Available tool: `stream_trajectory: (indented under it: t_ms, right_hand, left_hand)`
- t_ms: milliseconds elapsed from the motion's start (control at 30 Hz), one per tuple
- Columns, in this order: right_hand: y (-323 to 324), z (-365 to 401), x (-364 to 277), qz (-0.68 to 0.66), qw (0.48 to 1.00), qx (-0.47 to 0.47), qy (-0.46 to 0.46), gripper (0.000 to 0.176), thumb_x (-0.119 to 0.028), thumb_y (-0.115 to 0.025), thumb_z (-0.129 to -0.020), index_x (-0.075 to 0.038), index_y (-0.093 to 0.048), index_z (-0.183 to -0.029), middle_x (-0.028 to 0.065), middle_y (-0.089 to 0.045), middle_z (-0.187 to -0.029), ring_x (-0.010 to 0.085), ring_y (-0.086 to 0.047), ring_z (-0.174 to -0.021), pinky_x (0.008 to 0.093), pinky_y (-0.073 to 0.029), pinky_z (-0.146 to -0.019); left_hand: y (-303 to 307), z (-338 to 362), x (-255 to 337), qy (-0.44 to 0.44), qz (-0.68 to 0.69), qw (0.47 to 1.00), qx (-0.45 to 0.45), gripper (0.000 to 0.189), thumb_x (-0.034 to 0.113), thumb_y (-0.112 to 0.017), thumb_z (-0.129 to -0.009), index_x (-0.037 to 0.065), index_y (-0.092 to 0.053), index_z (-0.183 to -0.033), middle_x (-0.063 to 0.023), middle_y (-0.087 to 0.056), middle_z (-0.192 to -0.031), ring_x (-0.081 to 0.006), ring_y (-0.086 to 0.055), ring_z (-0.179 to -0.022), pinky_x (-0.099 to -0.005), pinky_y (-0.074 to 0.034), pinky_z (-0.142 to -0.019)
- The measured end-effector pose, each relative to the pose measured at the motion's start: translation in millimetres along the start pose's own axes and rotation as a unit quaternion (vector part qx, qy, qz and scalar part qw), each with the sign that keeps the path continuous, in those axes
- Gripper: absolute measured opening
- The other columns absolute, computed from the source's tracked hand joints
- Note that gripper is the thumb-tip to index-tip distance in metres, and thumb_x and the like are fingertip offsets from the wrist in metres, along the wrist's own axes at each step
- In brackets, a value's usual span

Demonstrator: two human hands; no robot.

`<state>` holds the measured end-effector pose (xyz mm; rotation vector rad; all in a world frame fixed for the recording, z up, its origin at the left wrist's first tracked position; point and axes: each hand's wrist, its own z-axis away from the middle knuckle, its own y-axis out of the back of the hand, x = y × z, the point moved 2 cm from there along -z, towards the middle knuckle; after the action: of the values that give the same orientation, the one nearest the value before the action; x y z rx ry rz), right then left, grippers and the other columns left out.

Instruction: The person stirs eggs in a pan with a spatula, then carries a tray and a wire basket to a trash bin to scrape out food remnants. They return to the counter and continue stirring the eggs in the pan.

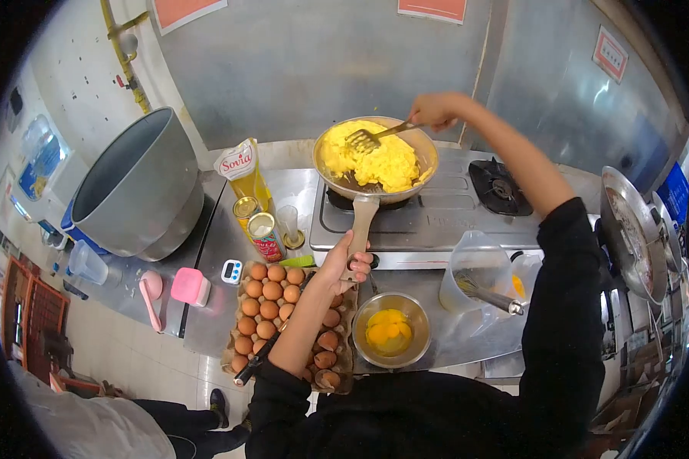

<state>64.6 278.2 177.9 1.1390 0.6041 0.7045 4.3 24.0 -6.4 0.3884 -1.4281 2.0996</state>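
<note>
Now: left hand (348, 264) is closed round the pale handle (360, 218) of the frying pan (434, 153), fingers wrapped about it, thumb side up. The pan sits on the left burner of the gas stove (436, 218), with the handle pointing back toward the person. Right hand (435, 111) pinches the shaft of a slotted spatula (367, 139) above the pan's far rim. The tool's head lies on the scrambled egg (383, 161). The egg fills most of the pan, heaped toward the far and right side, with a dark bare patch at the near edge.

Handling, judged: the pan is rigid and fairly heavy with its load. Its metal body is likely hot, so the handle is the one sound place to hold, well back from the bowl of the pan. The egg mass looks soft, moist and curdy, and would tear and slide rather than lift whole. The spatula looks light and stiff, and is held at the far end of its shaft.

Surroundings:
- Tray of brown eggs (272, 302) lies under and beside the left forearm.
- Steel bowl (360, 317) with raw yolks stands just right of the tray.
- Clear jug (478, 264) with a utensil in it stands further right.
- Two cans (264, 233) and an oil pouch (241, 168) stand left of the stove.
- Large grey pot (138, 183) stands well apart at left.
</note>
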Motion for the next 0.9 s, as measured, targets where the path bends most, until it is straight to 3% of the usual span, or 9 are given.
stream_trajectory:
  t_ms: [67, 200, 267, 400, 567, 600, 733, 833, 900]
  right_hand:
    - [25, 32, 6, 0.005, 1.000, 0.001, -0.030, 0.026, -0.016, -0.046, -0.075, -0.009, -0.056, -0.098, 0.0104, -0.059, -0.066, 0.0229, -0.053, -0.054, 0.0331, -0.044, -0.052]
    - [22, 102, 11, 0.162, 0.961, 0.180, 0.134, 0.023, -0.014, -0.048, -0.073, -0.009, -0.058, -0.093, 0.0131, -0.059, -0.073, 0.0263, -0.056, -0.065, 0.0362, -0.044, -0.060]
    - [4, 137, -7, 0.187, 0.974, 0.126, 0.025, 0.020, -0.012, -0.049, -0.072, -0.008, -0.059, -0.089, 0.0146, -0.058, -0.077, 0.0283, -0.056, -0.069, 0.0365, -0.044, -0.060]
    - [-65, 152, -13, 0.276, 0.954, 0.101, 0.062, 0.027, -0.005, -0.047, -0.070, -0.007, -0.055, -0.095, 0.0159, -0.057, -0.070, 0.0288, -0.056, -0.066, 0.0359, -0.046, -0.057]
    - [-122, 103, -30, 0.184, 0.957, 0.208, 0.080, 0.031, -0.003, -0.045, -0.069, 0.001, -0.047, -0.099, 0.0164, -0.054, -0.064, 0.0284, -0.057, -0.063, 0.0365, -0.046, -0.052]
    - [-125, 83, -26, 0.184, 0.952, 0.235, 0.076, 0.022, -0.005, -0.047, -0.069, 0.000, -0.052, -0.090, 0.0154, -0.056, -0.068, 0.0278, -0.057, -0.066, 0.0362, -0.046, -0.052]
    - [-64, -6, 0, 0.255, 0.920, 0.280, 0.101, 0.010, -0.011, -0.055, -0.065, -0.006, -0.061, -0.071, 0.0127, -0.059, -0.069, 0.0246, -0.058, -0.065, 0.0344, -0.046, -0.052]
    - [19, -13, 5, 0.125, 0.985, 0.096, 0.069, 0.021, -0.013, -0.059, -0.063, -0.016, -0.063, -0.084, 0.0064, -0.061, -0.070, 0.0180, -0.057, -0.058, 0.0314, -0.044, -0.050]
    - [48, 24, -16, 0.163, 0.982, 0.078, 0.048, 0.021, -0.015, -0.059, -0.063, -0.016, -0.063, -0.084, 0.0068, -0.061, -0.069, 0.0194, -0.058, -0.060, 0.0313, -0.044, -0.052]
  left_hand:
    - [0, 1, 2, 0.003, 0.004, 1.000, -0.005, 0.034, 0.042, -0.032, -0.083, 0.009, -0.039, -0.084, 0.0063, -0.031, -0.055, -0.0020, -0.029, -0.039, -0.0155, -0.024, -0.034]
    - [0, 2, 3, 0.011, 0.012, 1.000, -0.003, 0.034, 0.043, -0.032, -0.083, 0.009, -0.039, -0.085, 0.0061, -0.031, -0.055, -0.0020, -0.029, -0.039, -0.0155, -0.024, -0.034]
    - [2, -1, 2, 0.012, 0.018, 1.000, -0.015, 0.034, 0.043, -0.032, -0.083, 0.009, -0.039, -0.085, 0.0060, -0.031, -0.055, -0.0024, -0.029, -0.040, -0.0163, -0.025, -0.034]
    - [0, 1, 3, 0.014, 0.014, 1.000, 0.008, 0.035, 0.044, -0.031, -0.083, 0.010, -0.037, -0.087, 0.0059, -0.031, -0.055, -0.0035, -0.029, -0.041, -0.0179, -0.026, -0.036]
    - [1, 2, 5, 0.034, -0.027, 0.999, -0.003, 0.036, 0.045, -0.025, -0.085, 0.010, -0.034, -0.086, 0.0043, -0.030, -0.055, -0.0042, -0.027, -0.042, -0.0198, -0.028, -0.040]
    - [2, 2, 5, 0.031, -0.026, 0.999, -0.002, 0.036, 0.045, -0.025, -0.085, 0.010, -0.034, -0.086, 0.0043, -0.030, -0.055, -0.0042, -0.027, -0.042, -0.0198, -0.028, -0.040]
    - [1, 2, 6, 0.033, -0.026, 0.999, -0.002, 0.034, 0.044, -0.026, -0.085, 0.011, -0.034, -0.086, 0.0049, -0.030, -0.054, -0.0041, -0.027, -0.042, -0.0193, -0.027, -0.039]
    - [1, 1, 3, 0.033, -0.021, 0.999, -0.007, 0.033, 0.043, -0.026, -0.085, 0.011, -0.034, -0.086, 0.0051, -0.030, -0.054, -0.0042, -0.027, -0.041, -0.0193, -0.027, -0.038]
    - [0, 2, 4, 0.023, -0.012, 1.000, 0.002, 0.036, 0.044, -0.025, -0.085, 0.010, -0.035, -0.085, 0.0045, -0.030, -0.054, -0.0044, -0.028, -0.041, -0.0197, -0.028, -0.038]
